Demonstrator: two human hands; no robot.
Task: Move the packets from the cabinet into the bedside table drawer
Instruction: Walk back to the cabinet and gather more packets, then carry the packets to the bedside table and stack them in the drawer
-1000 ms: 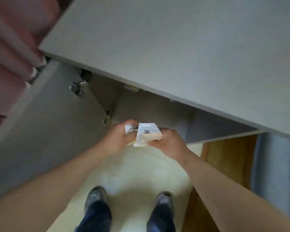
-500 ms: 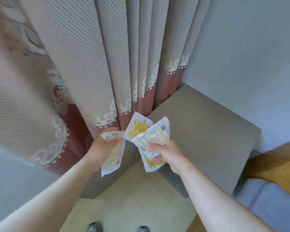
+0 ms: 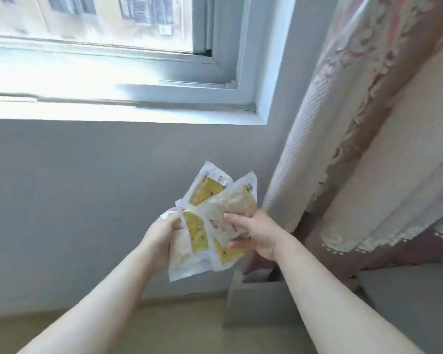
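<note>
Packets (image 3: 212, 213) sit fanned out between your two hands, held up in the air in front of the wall (image 3: 74, 200), below the window (image 3: 108, 54) and just left of the curtain (image 3: 363, 129).

From the head camera you can count at least four. They are flat, see-through pouches with white sealed edges. Each has a yellow label panel and small dark print, and pale, grainy contents show through the clear parts. The top packet (image 3: 208, 188) points up and to the right, its yellow panel facing you. The right packet (image 3: 241, 201) overlaps it and bulges with beige filling. The low packet (image 3: 226, 254) hangs beneath your right hand, yellow corner down. The left packet (image 3: 189, 247) reaches lowest, its bottom edge well above the floor (image 3: 164, 330).

Your left hand (image 3: 160, 238) grips the left packet by its upper left edge, with the fingers curled round it. Your right hand (image 3: 260, 233) clamps the other packets together, one finger across their front near the top and another lower down. The two bundles touch and overlap in the middle.

A grey unit (image 3: 251, 305) stands on the floor under your right forearm, at the curtain's foot. The picture is slightly blurred, so you cannot read the print.
</note>
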